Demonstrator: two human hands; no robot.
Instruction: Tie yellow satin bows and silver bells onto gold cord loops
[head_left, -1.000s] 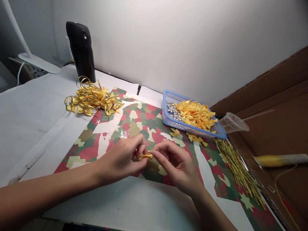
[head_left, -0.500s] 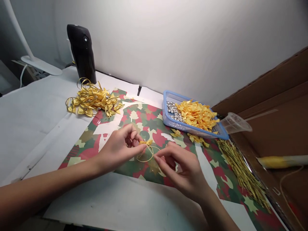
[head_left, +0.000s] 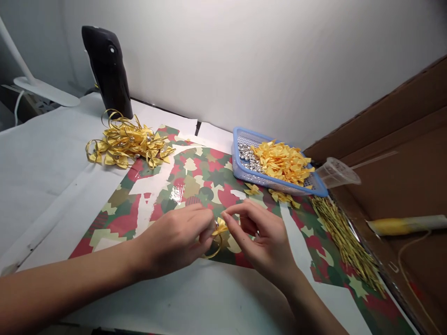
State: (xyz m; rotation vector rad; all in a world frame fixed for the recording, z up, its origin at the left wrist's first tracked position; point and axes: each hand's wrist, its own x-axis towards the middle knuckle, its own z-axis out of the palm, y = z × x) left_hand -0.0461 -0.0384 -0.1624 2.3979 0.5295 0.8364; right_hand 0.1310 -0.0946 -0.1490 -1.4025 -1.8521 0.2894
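Note:
My left hand point(head_left: 178, 237) and my right hand point(head_left: 261, 242) meet over the patterned wrapping paper point(head_left: 195, 181). Between their fingertips is a small yellow ribbon bow point(head_left: 220, 227) with a gold cord loop point(head_left: 213, 251) hanging under it. My left hand's fingers are pinched on the bow and loop. My right hand's thumb and forefinger pinch the bow's right side, where a small silver bell seems to sit. A blue basket point(head_left: 240, 174) behind holds yellow bows point(head_left: 281, 162) and silver bells point(head_left: 246, 156).
A heap of finished gold bows with loops point(head_left: 127, 142) lies at the back left beside a black device point(head_left: 106, 65). A bundle of gold cords point(head_left: 344, 242) lies at the right, next to a clear plastic cup point(head_left: 337, 173) and a cardboard box point(head_left: 401, 153) holding a glue stick point(head_left: 405, 224).
Both hands moved back together and nearer to me. The bow with its loop, held out by the left hand half a second ago, is now pinched by both hands.

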